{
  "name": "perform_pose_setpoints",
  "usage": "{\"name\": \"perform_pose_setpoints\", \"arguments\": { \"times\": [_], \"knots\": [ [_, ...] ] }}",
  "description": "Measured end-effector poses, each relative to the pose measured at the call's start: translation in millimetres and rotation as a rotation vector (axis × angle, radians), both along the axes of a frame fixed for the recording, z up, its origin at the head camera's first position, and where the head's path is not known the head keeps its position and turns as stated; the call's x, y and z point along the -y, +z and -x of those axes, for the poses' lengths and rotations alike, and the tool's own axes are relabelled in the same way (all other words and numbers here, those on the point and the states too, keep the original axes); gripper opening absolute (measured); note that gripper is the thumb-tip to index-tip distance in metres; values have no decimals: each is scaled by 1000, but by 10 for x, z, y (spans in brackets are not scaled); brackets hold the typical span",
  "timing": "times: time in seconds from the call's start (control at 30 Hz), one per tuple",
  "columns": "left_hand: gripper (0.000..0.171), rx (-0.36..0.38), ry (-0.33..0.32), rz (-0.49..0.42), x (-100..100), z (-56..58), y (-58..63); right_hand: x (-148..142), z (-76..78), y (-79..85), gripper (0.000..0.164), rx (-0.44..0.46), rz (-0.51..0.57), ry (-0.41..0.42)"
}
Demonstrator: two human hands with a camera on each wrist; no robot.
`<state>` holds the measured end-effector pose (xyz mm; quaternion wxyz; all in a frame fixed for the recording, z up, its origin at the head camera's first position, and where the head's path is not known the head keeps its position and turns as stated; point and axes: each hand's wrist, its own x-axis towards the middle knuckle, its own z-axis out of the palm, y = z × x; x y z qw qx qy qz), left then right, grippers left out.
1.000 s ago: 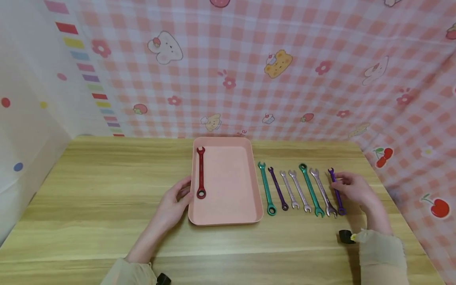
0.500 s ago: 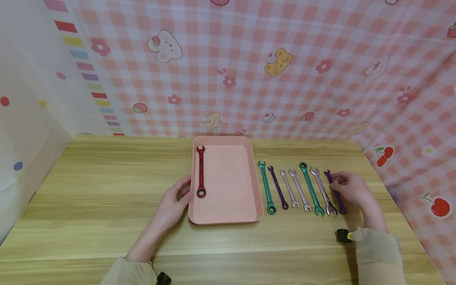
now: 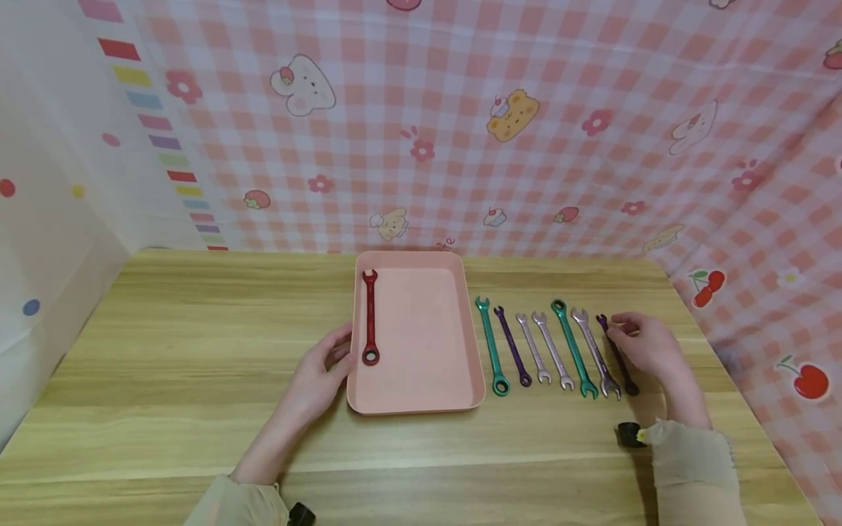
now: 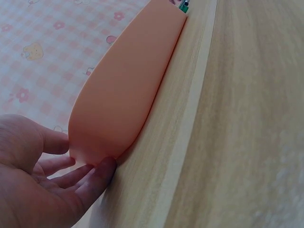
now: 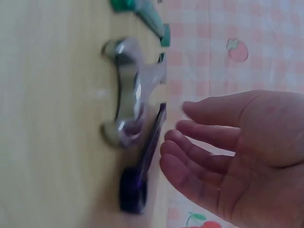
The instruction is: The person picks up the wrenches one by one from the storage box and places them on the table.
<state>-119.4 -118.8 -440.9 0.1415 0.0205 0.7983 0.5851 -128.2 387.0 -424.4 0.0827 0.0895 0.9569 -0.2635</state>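
Note:
My left hand [image 3: 320, 374] stays at the left side of a pink tray [image 3: 427, 343]; in the left wrist view its fingertips rest against the tray's outer wall. Inside the tray lies a red combination wrench [image 3: 370, 318], along the left wall. At the far right of a row of wrenches, my right hand [image 3: 647, 343] hovers over the upper part of a dark purple wrench [image 3: 621, 363]. The right wrist view has its fingers loosely bent, apart from that wrench. A silver open-end wrench [image 3: 595, 353] lies just left of it.
Further left in the row are a green wrench [image 3: 574, 349], two small silver wrenches [image 3: 552, 352], a slim purple wrench [image 3: 511, 345] and another green wrench [image 3: 491, 347] beside the tray. Checked pink cloth [image 3: 421, 95] rises behind the wooden table [image 3: 197, 365].
The purple wrench's upper end has shifted left, tilting it to line up with the silver one. My right hand moved slightly left and its fingers came off the wrench. My left hand stayed put.

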Motion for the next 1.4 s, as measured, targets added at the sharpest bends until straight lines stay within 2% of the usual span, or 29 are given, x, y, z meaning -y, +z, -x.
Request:
{"name": "perform_pose_setpoints", "arguments": {
  "times": [0.17,0.43,0.9,1.2,1.4],
  "knots": [
    [54,9,4,0,-2,-3,-5,227,11,127,54,-105,53,-38],
    [54,2,-1,2,4,8,-1,669,33,277,53,-210,166,18],
    [54,6,-9,5,13,13,-9,1381,121,389,46,-251,275,97],
    [54,14,-6,14,13,12,4,1805,169,340,43,-249,352,153],
    [54,6,-8,8,3,13,9,2069,189,376,44,-233,382,179]
  ]
}}
